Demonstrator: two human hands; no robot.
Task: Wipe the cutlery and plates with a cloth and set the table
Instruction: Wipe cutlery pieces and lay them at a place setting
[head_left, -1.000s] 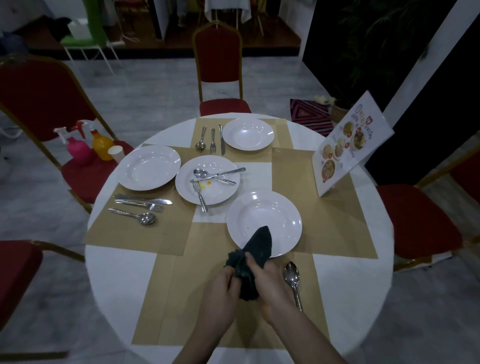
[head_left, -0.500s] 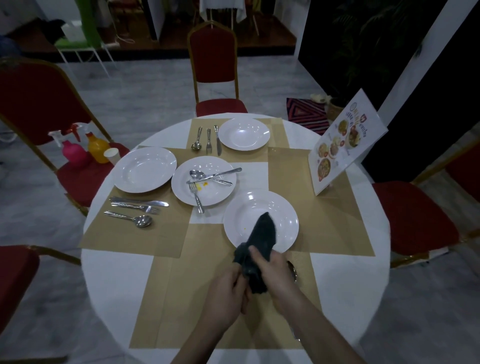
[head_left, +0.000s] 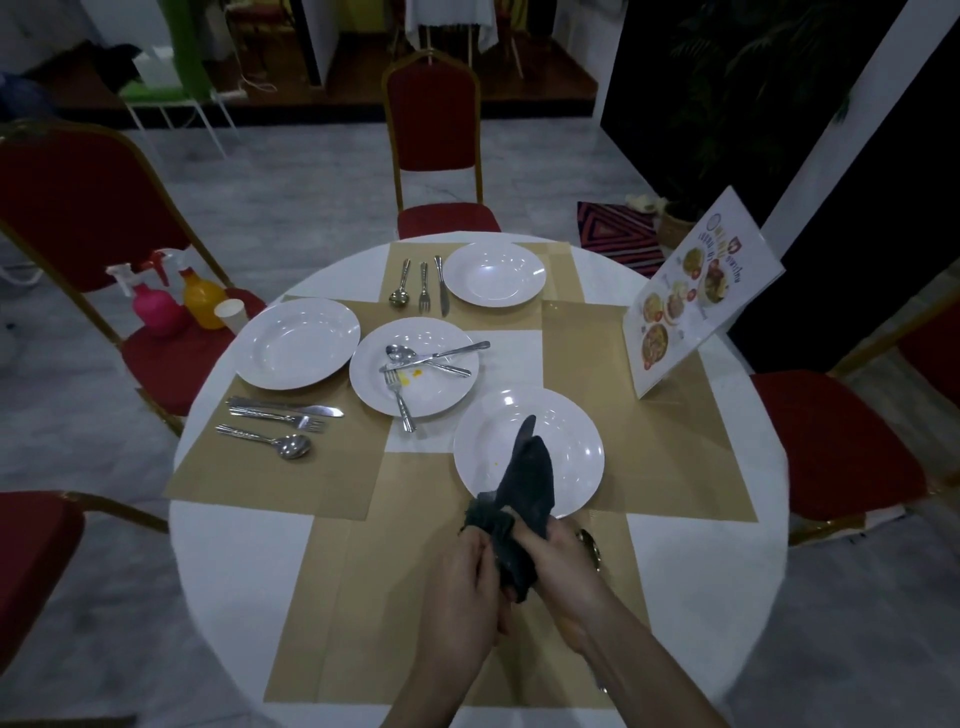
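Observation:
My left hand (head_left: 462, 582) and my right hand (head_left: 558, 558) both grip a dark cloth (head_left: 522, 493) just above the near placemat. The cloth's tip hangs over the near white plate (head_left: 566, 441), which carries a small yellow spot. A spoon (head_left: 589, 543) lies to the right of my hands, mostly hidden by my right wrist. The middle plate (head_left: 436, 389) has yellow stains and holds a spoon, a knife and a fork. The left plate (head_left: 296, 343) has a knife, fork and spoon (head_left: 275, 423) in front of it. The far plate (head_left: 493, 273) has cutlery (head_left: 421, 286) to its left.
The round white table (head_left: 223, 545) has tan placemats. A menu card (head_left: 691, 296) stands at the right. Red chairs ring the table; the left chair (head_left: 171, 358) holds a pink spray bottle (head_left: 153, 306), an orange one and a paper cup.
My hands with the cloth have shifted slightly up toward the near plate, and my right wrist now hides most of the spoon beside them. The dishes have not moved.

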